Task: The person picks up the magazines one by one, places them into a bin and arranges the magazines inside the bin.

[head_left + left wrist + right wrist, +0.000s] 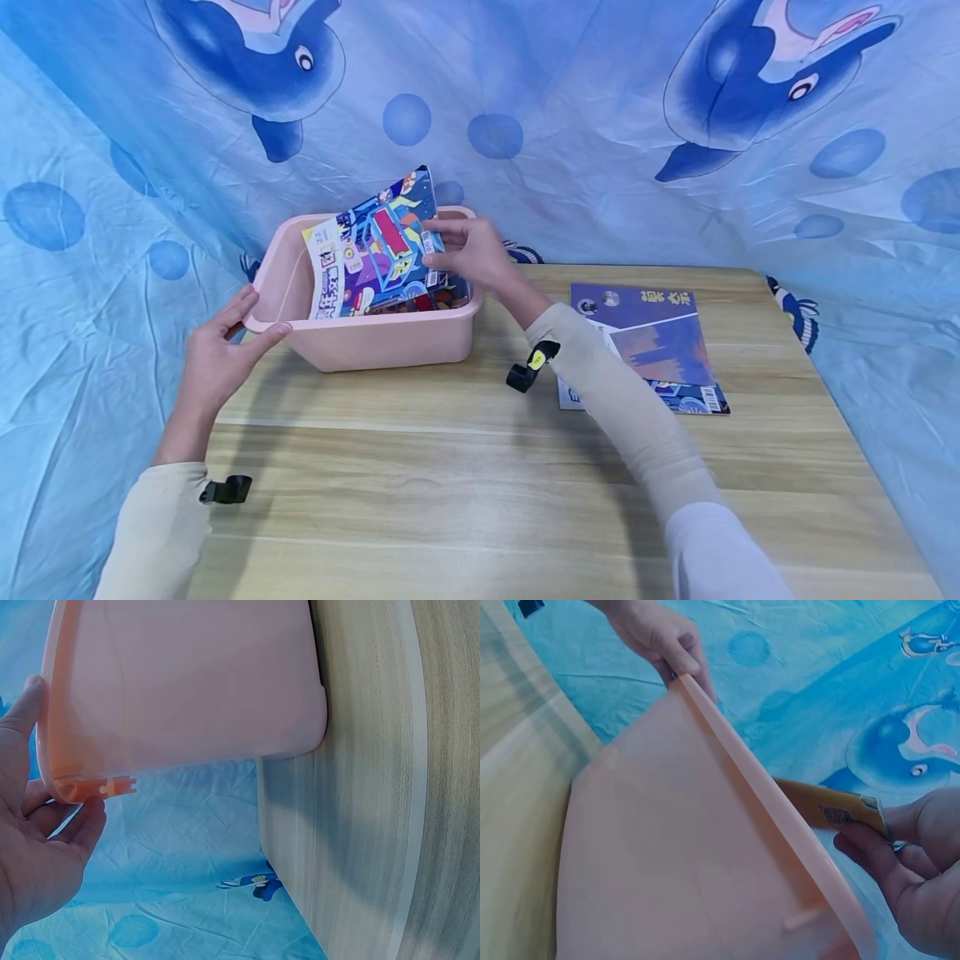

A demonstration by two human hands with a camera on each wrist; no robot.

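Note:
A pink plastic tub (390,337) stands at the table's back left. My left hand (225,337) holds its left rim, thumb on top and fingers under the lip; the left wrist view shows the same tub (187,682) and hand (37,847). A colourful magazine (378,250) stands tilted inside the tub, its top edge above the rim. My right hand (468,250) pinches the magazine's right edge over the tub. The right wrist view shows the tub's outer wall (682,855), a corner of the magazine (832,810) and my right hand's fingers (904,870).
A second, purple magazine (656,333) lies flat on the wooden table (450,492) to the right of my right forearm. Blue dolphin-print cloth (562,108) hangs behind and on both sides of the table.

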